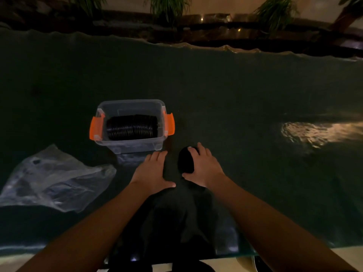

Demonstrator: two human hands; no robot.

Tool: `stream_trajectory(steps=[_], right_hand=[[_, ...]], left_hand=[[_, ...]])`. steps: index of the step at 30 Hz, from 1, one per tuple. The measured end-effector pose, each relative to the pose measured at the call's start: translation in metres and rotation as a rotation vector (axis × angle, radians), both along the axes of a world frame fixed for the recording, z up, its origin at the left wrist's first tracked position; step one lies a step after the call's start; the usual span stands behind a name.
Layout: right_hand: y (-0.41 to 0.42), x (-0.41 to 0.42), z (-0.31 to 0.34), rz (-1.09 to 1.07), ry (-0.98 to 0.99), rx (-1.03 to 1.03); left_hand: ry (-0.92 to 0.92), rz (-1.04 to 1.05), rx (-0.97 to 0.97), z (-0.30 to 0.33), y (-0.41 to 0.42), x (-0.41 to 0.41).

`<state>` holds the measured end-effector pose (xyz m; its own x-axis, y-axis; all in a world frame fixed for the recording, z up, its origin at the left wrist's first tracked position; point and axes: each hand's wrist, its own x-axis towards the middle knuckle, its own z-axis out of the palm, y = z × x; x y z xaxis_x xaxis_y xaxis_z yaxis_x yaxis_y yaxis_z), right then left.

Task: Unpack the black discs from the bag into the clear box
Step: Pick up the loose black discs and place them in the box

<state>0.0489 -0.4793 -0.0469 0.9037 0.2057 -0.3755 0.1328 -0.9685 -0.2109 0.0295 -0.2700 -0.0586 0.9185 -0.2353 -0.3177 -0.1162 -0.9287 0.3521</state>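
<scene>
My right hand (204,165) clasps a short stack of black discs (185,160) on edge on the surface, fingers curled over its top, thumb at its near end. The clear box (130,145), already holding a row of discs, lies ahead and to the left. My left hand (152,171) rests flat and empty beside the stack; the bag (57,179) lies slack, far left.

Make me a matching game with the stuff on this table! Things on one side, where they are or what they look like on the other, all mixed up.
Things:
1. clear box
2. plastic bag
3. right hand
4. left hand

States:
A. lies crumpled at the left
B. grips a stack of black discs
C. holds a row of discs, orange latches open
D. rests flat on the table, empty

Pairs: 1-C, 2-A, 3-B, 4-D
</scene>
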Motion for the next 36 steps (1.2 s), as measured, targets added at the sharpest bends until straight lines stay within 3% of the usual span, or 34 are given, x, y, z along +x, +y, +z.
stream_trajectory(steps=[6, 10, 16, 26, 36], right_hand=[[0.006, -0.018, 0.000, 0.125, -0.241, -0.101], [0.012, -0.024, -0.004, 0.158, -0.214, -0.237], [0.022, -0.024, -0.010, 0.131, -0.189, -0.279], [0.028, -0.029, -0.006, 0.155, -0.212, -0.374], [0.043, -0.026, 0.028, 0.082, -0.361, -0.277]], left_hand=[[-0.123, -0.025, -0.065, 0.028, 0.021, -0.006], [-0.194, -0.049, -0.130, 0.054, 0.031, -0.005], [-0.336, -0.068, -0.185, 0.085, 0.054, 0.008], [-0.340, -0.044, -0.241, 0.097, 0.086, 0.038], [-0.317, -0.094, -0.099, 0.088, 0.094, 0.103]])
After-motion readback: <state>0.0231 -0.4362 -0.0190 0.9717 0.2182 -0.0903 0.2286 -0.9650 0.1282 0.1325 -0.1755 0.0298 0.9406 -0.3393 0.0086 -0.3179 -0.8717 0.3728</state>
